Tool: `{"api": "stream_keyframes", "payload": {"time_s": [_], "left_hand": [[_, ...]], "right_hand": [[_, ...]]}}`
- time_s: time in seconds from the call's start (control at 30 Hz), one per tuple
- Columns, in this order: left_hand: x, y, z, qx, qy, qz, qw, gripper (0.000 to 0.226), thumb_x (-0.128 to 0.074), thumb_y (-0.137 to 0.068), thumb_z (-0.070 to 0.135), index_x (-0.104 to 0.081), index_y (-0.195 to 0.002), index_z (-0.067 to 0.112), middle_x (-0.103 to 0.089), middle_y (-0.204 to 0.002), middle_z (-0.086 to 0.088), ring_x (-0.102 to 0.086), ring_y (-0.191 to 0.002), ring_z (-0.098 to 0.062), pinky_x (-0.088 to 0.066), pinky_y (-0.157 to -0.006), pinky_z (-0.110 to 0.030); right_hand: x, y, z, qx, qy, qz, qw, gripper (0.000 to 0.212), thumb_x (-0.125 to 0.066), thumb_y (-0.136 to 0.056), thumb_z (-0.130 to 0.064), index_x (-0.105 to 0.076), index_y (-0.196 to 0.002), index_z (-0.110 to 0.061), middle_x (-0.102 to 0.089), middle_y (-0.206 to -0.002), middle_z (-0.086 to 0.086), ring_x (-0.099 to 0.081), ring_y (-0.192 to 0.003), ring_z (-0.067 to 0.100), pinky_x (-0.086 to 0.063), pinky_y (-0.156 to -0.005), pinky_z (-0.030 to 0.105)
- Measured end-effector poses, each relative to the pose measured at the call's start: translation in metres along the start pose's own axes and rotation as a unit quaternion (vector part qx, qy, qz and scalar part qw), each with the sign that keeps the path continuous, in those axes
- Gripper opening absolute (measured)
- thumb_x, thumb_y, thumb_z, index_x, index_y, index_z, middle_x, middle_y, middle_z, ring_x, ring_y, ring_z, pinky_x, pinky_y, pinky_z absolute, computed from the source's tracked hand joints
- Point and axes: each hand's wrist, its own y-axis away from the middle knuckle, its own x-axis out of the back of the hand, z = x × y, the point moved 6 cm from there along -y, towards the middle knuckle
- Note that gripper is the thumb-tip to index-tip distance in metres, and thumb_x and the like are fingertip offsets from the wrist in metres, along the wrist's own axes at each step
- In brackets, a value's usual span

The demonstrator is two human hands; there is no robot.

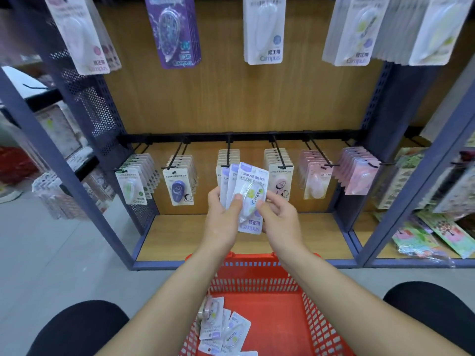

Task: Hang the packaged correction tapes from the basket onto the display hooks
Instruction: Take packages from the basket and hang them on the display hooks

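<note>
A small fanned stack of packaged correction tapes (pixel 250 186) is held in front of the lower hook row. My left hand (pixel 223 214) grips the stack from the left, thumb on the front pack. My right hand (pixel 279 214) pinches the front pack's right edge. Straight behind the stack, a black display hook (pixel 228 152) carries several white packs. Below my forearms stands the red basket (pixel 270 278), with several loose correction tape packs (pixel 223 327) lying in its near left corner.
The lower rail holds several hooks with green (pixel 133 186), purple (pixel 180 187), beige (pixel 280 176) and pink (pixel 316 179) packs. More packs hang from the upper row (pixel 264 29). A wooden shelf base (pixel 180 235) lies below. My knees flank the basket; neighbouring racks stand at both sides.
</note>
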Motion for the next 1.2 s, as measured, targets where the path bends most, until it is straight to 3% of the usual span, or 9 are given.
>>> {"api": "stream_keyframes", "payload": {"time_s": [0.13,0.2,0.3,0.5,0.63,0.8,0.97,1.03,1.2], "left_hand": [[0.0,-0.001,0.01,-0.021,-0.001,0.015,1.0,0.036,-0.059,-0.103,0.025,-0.044,-0.136,0.025,-0.064,-0.119,0.015,-0.065,-0.104,-0.001,-0.05,-0.07,-0.012],[-0.003,0.0,0.016,-0.028,0.0,0.016,0.999,0.037,-0.06,-0.102,0.026,-0.045,-0.135,0.025,-0.065,-0.12,0.014,-0.066,-0.106,-0.004,-0.053,-0.079,-0.021],[-0.004,0.002,0.022,-0.033,0.003,0.019,0.999,0.038,-0.065,-0.099,0.025,-0.047,-0.133,0.026,-0.068,-0.121,0.01,-0.068,-0.107,-0.008,-0.056,-0.09,-0.031],[-0.008,-0.003,0.044,-0.054,0.035,0.001,0.998,0.042,-0.073,-0.094,0.02,-0.05,-0.13,0.021,-0.071,-0.117,0.008,-0.072,-0.1,-0.006,-0.059,-0.075,-0.023],[-0.01,-0.002,0.053,-0.057,0.042,-0.015,0.997,0.044,-0.075,-0.093,0.021,-0.054,-0.132,0.019,-0.074,-0.118,0.007,-0.073,-0.102,-0.006,-0.058,-0.085,-0.029],[-0.022,-0.008,0.074,-0.067,0.027,-0.025,0.997,0.038,-0.074,-0.093,0.02,-0.057,-0.127,0.021,-0.074,-0.112,0.009,-0.074,-0.092,-0.002,-0.058,-0.069,-0.021],[-0.045,-0.024,0.117,-0.08,0.029,-0.028,0.996,0.044,-0.077,-0.091,0.022,-0.057,-0.129,0.022,-0.074,-0.116,0.006,-0.075,-0.098,-0.012,-0.063,-0.082,-0.039],[-0.058,-0.034,0.138,-0.091,0.039,-0.037,0.994,0.044,-0.077,-0.091,0.022,-0.056,-0.129,0.021,-0.073,-0.117,0.005,-0.075,-0.098,-0.012,-0.063,-0.083,-0.04],[-0.094,-0.054,0.186,-0.131,0.032,-0.077,0.988,0.043,-0.078,-0.09,0.026,-0.057,-0.128,0.022,-0.073,-0.117,0.007,-0.075,-0.095,-0.01,-0.06,-0.068,-0.026]], "right_hand": [[-0.002,0.002,-0.016,0.024,0.01,-0.029,0.999,0.028,-0.054,-0.104,-0.008,-0.069,-0.124,-0.021,-0.078,-0.109,-0.001,-0.075,-0.101,0.018,-0.061,-0.09,0.042],[0.0,0.0,-0.023,0.028,0.015,-0.049,0.998,0.03,-0.061,-0.1,-0.009,-0.066,-0.127,-0.019,-0.077,-0.113,-0.001,-0.074,-0.105,0.018,-0.06,-0.091,0.039],[0.008,-0.005,-0.028,0.018,0.002,-0.047,0.999,0.038,-0.07,-0.095,-0.008,-0.061,-0.131,-0.016,-0.077,-0.113,0.002,-0.074,-0.106,0.021,-0.058,-0.096,0.047],[0.026,-0.012,-0.038,0.019,-0.053,0.007,0.998,0.042,-0.079,-0.087,-0.011,-0.056,-0.121,-0.02,-0.077,-0.111,0.006,-0.074,-0.103,0.025,-0.056,-0.095,0.059],[0.037,-0.013,-0.049,0.039,-0.081,0.009,0.996,0.056,-0.083,-0.081,-0.025,-0.052,-0.127,-0.022,-0.076,-0.115,0.006,-0.071,-0.11,0.031,-0.053,-0.098,0.061],[0.054,-0.014,-0.077,0.085,-0.067,0.042,0.993,0.049,-0.074,-0.092,-0.015,-0.053,-0.136,-0.021,-0.077,-0.112,-0.006,-0.074,-0.105,0.019,-0.056,-0.096,0.056],[0.095,-0.044,-0.13,0.137,-0.059,0.1,0.984,0.038,-0.063,-0.1,-0.012,-0.058,-0.136,-0.025,-0.074,-0.12,-0.004,-0.072,-0.11,0.018,-0.057,-0.096,0.055],[0.114,-0.063,-0.164,0.17,-0.047,0.125,0.976,0.038,-0.061,-0.102,-0.013,-0.058,-0.137,-0.025,-0.073,-0.122,-0.007,-0.071,-0.111,0.015,-0.057,-0.097,0.052],[0.143,-0.104,-0.244,0.228,-0.006,0.164,0.96,0.033,-0.062,-0.099,-0.016,-0.059,-0.112,-0.046,-0.072,-0.11,-0.015,-0.071,-0.104,0.007,-0.059,-0.095,0.044]]}}
